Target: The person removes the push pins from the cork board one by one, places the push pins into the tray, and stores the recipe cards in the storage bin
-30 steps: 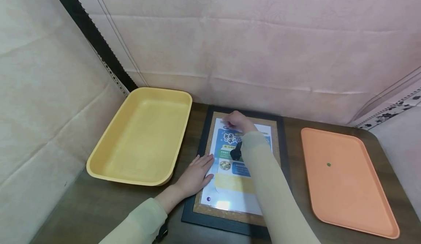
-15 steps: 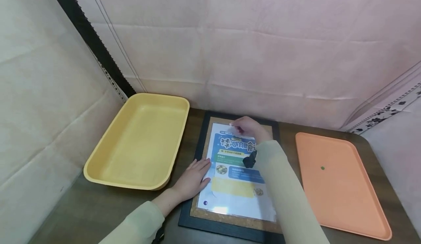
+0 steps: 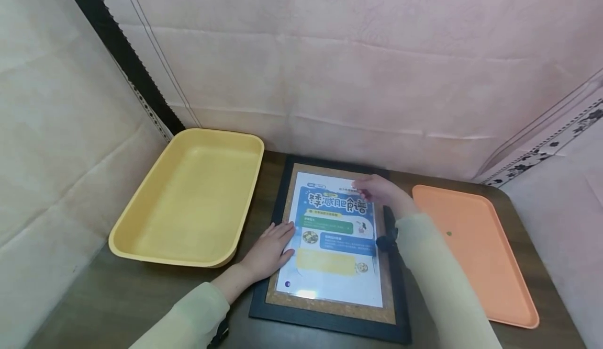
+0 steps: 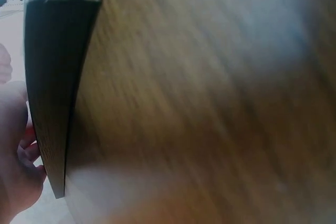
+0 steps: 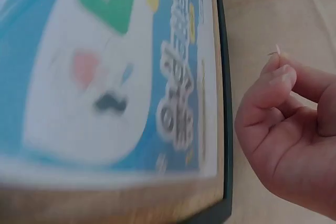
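Note:
A laminated, printed blue-and-white sheet (image 3: 306, 291) lies on a cork board (image 3: 330, 310) with a black frame (image 3: 330, 328). My left hand (image 3: 266, 252) rests with straight fingers on the sheet's left edge and the frame. Above the sheet's upper right corner is my right hand (image 3: 383, 194). Its thumb and finger pinch a small thumbtack (image 5: 276, 52), whose thin metal point shows in the right wrist view. A purple tack (image 3: 288, 284) sits at the sheet's lower left corner. In the left wrist view, the frame (image 4: 58, 66) partly hides a hand.
To the left of the board stands a deep yellow tray (image 3: 188, 197). An orange tray (image 3: 490, 276) lies to the right, with a small green tack (image 3: 449, 233) on it. A cloth-covered wall (image 3: 306, 77) rises behind the brown wooden table (image 3: 141, 296).
My right hand has moved right along the sheet's top edge, from its upper left part to the upper right corner. My left hand stays on the left edge. The head view has shifted slightly.

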Action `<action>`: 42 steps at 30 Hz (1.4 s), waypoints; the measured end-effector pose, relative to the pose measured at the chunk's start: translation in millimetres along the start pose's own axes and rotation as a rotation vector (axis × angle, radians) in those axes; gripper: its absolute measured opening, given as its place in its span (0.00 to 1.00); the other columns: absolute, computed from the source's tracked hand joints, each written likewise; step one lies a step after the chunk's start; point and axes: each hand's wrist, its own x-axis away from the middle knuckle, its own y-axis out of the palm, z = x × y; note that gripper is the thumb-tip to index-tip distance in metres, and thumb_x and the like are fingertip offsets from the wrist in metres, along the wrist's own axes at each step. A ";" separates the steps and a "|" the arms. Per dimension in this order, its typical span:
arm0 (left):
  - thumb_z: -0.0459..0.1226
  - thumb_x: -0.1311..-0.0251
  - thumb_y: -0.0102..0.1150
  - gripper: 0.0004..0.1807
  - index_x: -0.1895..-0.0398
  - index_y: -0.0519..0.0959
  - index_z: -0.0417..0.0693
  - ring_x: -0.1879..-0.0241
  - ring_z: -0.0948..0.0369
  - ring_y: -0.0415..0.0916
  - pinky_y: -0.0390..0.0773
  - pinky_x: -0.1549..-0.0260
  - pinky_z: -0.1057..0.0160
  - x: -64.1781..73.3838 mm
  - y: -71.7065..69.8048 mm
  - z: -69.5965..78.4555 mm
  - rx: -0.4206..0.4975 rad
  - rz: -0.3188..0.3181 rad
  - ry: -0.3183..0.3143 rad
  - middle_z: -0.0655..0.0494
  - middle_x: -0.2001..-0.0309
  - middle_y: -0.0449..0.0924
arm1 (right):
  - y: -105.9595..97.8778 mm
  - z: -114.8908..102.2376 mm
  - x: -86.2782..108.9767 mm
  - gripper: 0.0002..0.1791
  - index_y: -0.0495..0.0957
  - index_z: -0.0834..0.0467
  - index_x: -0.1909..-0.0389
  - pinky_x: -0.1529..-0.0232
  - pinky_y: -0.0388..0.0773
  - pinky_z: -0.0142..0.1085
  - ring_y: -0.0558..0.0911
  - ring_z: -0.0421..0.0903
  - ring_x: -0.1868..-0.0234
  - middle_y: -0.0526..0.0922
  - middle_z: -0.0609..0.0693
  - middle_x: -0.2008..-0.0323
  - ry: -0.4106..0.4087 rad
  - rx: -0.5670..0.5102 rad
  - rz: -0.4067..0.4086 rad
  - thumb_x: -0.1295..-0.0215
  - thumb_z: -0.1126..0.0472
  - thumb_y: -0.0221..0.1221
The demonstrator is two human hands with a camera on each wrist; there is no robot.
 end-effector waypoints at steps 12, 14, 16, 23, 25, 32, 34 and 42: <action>0.48 0.35 0.52 0.31 0.34 0.64 0.41 0.29 0.54 0.55 0.54 0.30 0.50 0.0 -1.1 1.0 0.002 -0.005 -0.009 0.49 0.31 0.62 | -41.3 51.0 57.8 0.21 0.74 0.70 0.58 0.66 0.74 0.31 0.75 0.45 0.73 0.71 0.46 0.79 -0.003 0.109 0.015 0.32 0.52 0.53; 0.47 0.36 0.52 0.31 0.34 0.65 0.41 0.29 0.53 0.55 0.54 0.30 0.49 0.2 -1.2 0.8 0.007 -0.006 -0.008 0.49 0.31 0.62 | -49.5 61.3 70.2 0.22 0.74 0.69 0.61 0.64 0.75 0.33 0.76 0.47 0.72 0.72 0.47 0.79 0.006 0.148 0.025 0.33 0.50 0.54; 0.47 0.36 0.52 0.31 0.34 0.64 0.41 0.29 0.53 0.55 0.53 0.30 0.49 0.5 -1.1 0.5 0.007 -0.011 -0.010 0.49 0.31 0.62 | -57.1 71.0 81.6 0.22 0.74 0.68 0.61 0.64 0.76 0.35 0.76 0.48 0.71 0.72 0.48 0.78 0.010 0.165 0.027 0.33 0.49 0.54; 0.47 0.36 0.53 0.31 0.34 0.65 0.41 0.30 0.54 0.56 0.54 0.30 0.49 0.1 -1.2 -1.1 0.009 0.008 -0.004 0.49 0.32 0.63 | -75.2 98.9 109.1 0.19 0.71 0.67 0.69 0.66 0.75 0.35 0.74 0.46 0.74 0.70 0.47 0.79 -0.034 0.123 -0.050 0.29 0.53 0.49; 0.47 0.37 0.54 0.31 0.34 0.65 0.41 0.30 0.53 0.57 0.55 0.31 0.49 -0.9 -0.6 -1.3 0.008 0.023 0.005 0.49 0.32 0.64 | -78.9 105.6 115.4 0.18 0.71 0.65 0.70 0.68 0.74 0.34 0.73 0.43 0.75 0.70 0.46 0.79 -0.031 0.116 -0.041 0.29 0.53 0.49; 0.47 0.36 0.53 0.30 0.34 0.66 0.42 0.30 0.53 0.57 0.55 0.31 0.49 -2.6 2.4 -1.9 0.013 0.027 0.011 0.49 0.32 0.64 | -89.7 128.0 135.4 0.16 0.74 0.66 0.65 0.70 0.75 0.33 0.73 0.41 0.75 0.71 0.46 0.78 0.008 0.084 -0.008 0.29 0.55 0.49; 0.47 0.36 0.53 0.30 0.34 0.65 0.42 0.30 0.53 0.57 0.55 0.31 0.49 -2.7 2.3 -1.8 0.017 0.027 0.012 0.50 0.32 0.64 | -92.6 135.2 139.1 0.15 0.75 0.65 0.63 0.70 0.75 0.32 0.73 0.40 0.75 0.71 0.44 0.78 0.023 0.061 -0.014 0.29 0.56 0.49; 0.46 0.37 0.54 0.31 0.35 0.65 0.40 0.30 0.52 0.57 0.54 0.31 0.48 -2.1 0.3 -3.0 0.038 0.036 0.018 0.48 0.32 0.64 | -94.4 155.3 148.0 0.14 0.78 0.64 0.65 0.72 0.74 0.28 0.72 0.37 0.78 0.70 0.42 0.80 0.075 0.045 0.003 0.30 0.57 0.50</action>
